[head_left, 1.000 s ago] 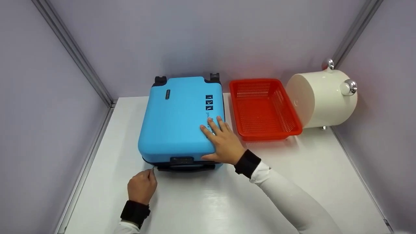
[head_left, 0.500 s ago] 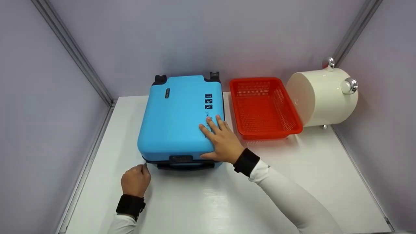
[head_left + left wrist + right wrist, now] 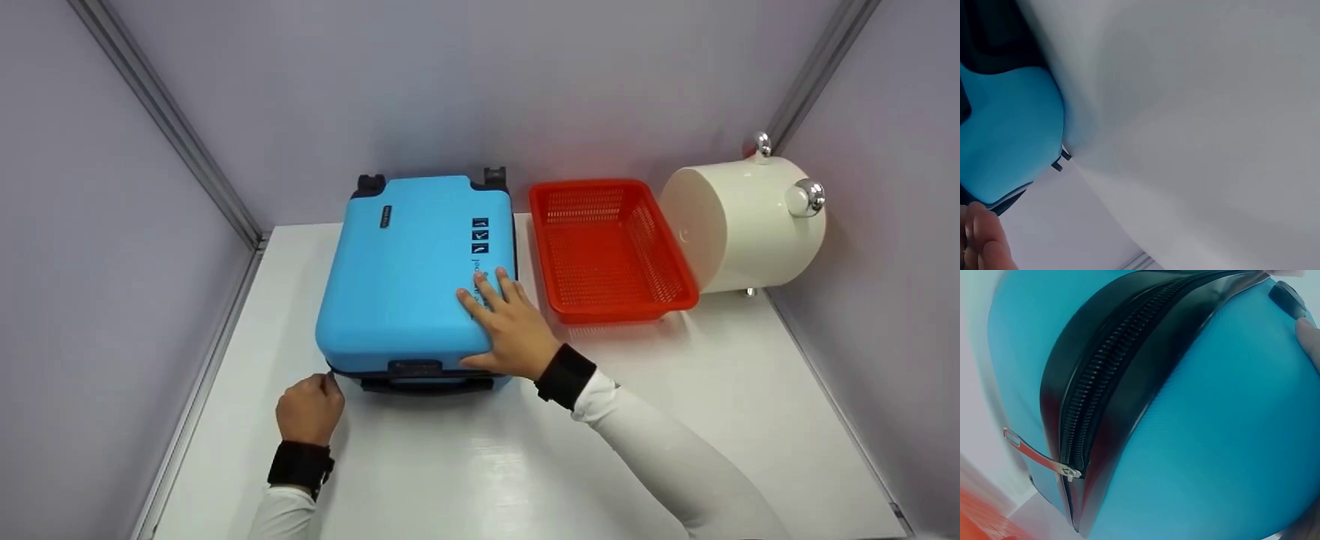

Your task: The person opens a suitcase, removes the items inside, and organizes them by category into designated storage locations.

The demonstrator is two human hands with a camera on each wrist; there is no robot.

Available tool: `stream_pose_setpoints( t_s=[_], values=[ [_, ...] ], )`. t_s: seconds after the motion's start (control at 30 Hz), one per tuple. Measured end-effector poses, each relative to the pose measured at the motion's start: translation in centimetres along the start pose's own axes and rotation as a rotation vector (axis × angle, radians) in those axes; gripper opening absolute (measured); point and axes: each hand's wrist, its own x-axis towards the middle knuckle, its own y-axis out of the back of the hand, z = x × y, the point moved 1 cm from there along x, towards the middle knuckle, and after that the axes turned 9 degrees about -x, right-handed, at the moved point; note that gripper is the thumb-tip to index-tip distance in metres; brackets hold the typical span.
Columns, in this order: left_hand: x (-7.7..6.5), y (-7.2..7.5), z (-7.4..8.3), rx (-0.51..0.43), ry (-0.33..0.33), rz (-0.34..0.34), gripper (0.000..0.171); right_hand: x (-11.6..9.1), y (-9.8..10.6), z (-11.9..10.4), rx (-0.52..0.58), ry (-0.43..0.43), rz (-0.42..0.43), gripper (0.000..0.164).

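Note:
A blue hard-shell suitcase lies flat, its wheels toward the back wall and its black carry handle at the front. At its front left corner my left hand pinches a zipper pull on the black zipper line; the pull is mostly hidden by the fingers. Curled fingers show beside the corner in the left wrist view. My right hand rests spread on the lid near the front right corner. In the right wrist view, another metal zipper pull hangs at the end of the zipper teeth.
Right of the suitcase stands a red plastic basket with slotted walls. Beyond it a cream drum-shaped stool with chrome-tipped feet lies on its side. The white table is bounded by pale grey walls at back and sides.
My left hand has slid left and slightly farther back along the suitcase's front edge, to the left corner. The right hand stays on the lid; the suitcase has barely shifted.

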Motion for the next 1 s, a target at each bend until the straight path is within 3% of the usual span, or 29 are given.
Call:
stream_pose_setpoints(
  t_s=[0.2,0.47,0.6,0.77,0.9,1.0],
  values=[
    [0.8,0.0,-0.9,-0.058,0.03,-0.034,0.031,0.3,0.0,-0.4,0.006,0.001,0.011,0.108],
    [0.9,-0.1,-2.2,-0.119,0.107,-0.171,0.023,0.2,-0.1,-0.5,-0.004,-0.009,0.011,0.109],
    [0.6,-0.1,-2.5,-0.123,0.097,-0.206,0.022,0.2,-0.2,-0.8,-0.002,-0.025,0.004,0.109],
    [0.2,-0.2,-2.6,-0.095,0.071,-0.155,0.03,0.2,-0.5,-1.2,0.007,-0.034,-0.031,0.113],
    [0.2,-0.5,-2.3,-0.078,0.052,-0.052,0.044,0.2,-0.5,-1.2,-0.002,-0.026,-0.018,0.112],
    [0.4,-0.7,-2.1,-0.053,0.018,0.028,0.041,0.3,-0.4,-1.1,-0.016,-0.027,0.002,0.111]
  ],
)
